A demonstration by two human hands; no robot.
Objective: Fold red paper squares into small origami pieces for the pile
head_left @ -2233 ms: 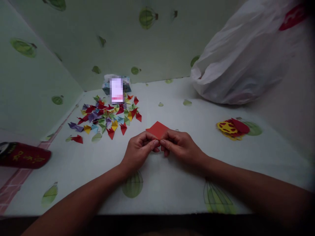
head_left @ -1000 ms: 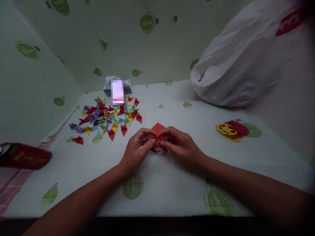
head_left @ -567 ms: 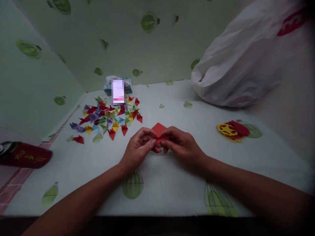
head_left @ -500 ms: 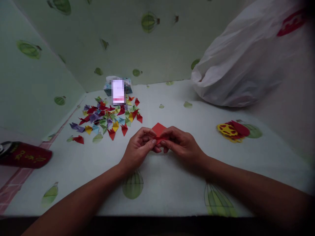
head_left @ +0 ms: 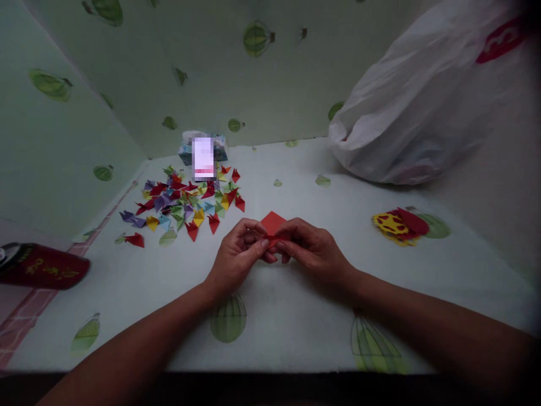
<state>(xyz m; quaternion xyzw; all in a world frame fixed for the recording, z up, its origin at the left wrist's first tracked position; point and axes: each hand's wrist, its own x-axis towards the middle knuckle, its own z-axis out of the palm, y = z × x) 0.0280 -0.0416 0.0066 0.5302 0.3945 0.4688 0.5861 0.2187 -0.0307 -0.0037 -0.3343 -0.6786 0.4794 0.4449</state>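
While red paper [head_left: 273,221] between fingers [head_left: 257,247], white bag [head_left: 401,124] indistinct inside.

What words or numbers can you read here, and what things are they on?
None can be read for sure.
Red can: yellow characters, too blurred to read.
White plastic bag: pale marks on a red patch, too blurred to make out.
Lit screen: blocked out by big pixels, so nothing on it can be read.
Red paper in the fingers: no writing shows.
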